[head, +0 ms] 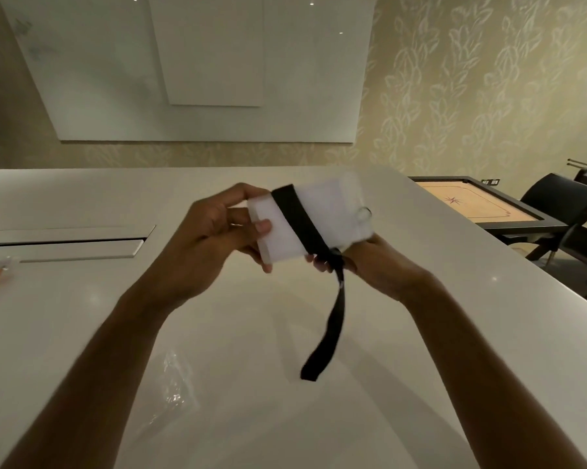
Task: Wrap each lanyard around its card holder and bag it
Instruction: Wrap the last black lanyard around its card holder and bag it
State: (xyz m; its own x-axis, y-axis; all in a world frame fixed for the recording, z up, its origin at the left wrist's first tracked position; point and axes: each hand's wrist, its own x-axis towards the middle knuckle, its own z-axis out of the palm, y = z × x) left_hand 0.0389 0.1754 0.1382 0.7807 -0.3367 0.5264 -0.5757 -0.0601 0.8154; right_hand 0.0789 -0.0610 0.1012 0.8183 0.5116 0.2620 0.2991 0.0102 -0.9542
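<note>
Card holder above the table, a bag lying before it.

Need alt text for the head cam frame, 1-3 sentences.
Two hands hold a white card holder above a white table: the left hand grips its left end, the right hand pinches the black lanyard, one band wrapped across it, the tail hanging. A clear plastic bag lies on the table below.

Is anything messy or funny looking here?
Nothing is broken or spilled. The black lanyard crosses the card holder at a slant, and its loose end dangles below the right hand. That is just wrapping half done. The left hand grips the holder.
</note>
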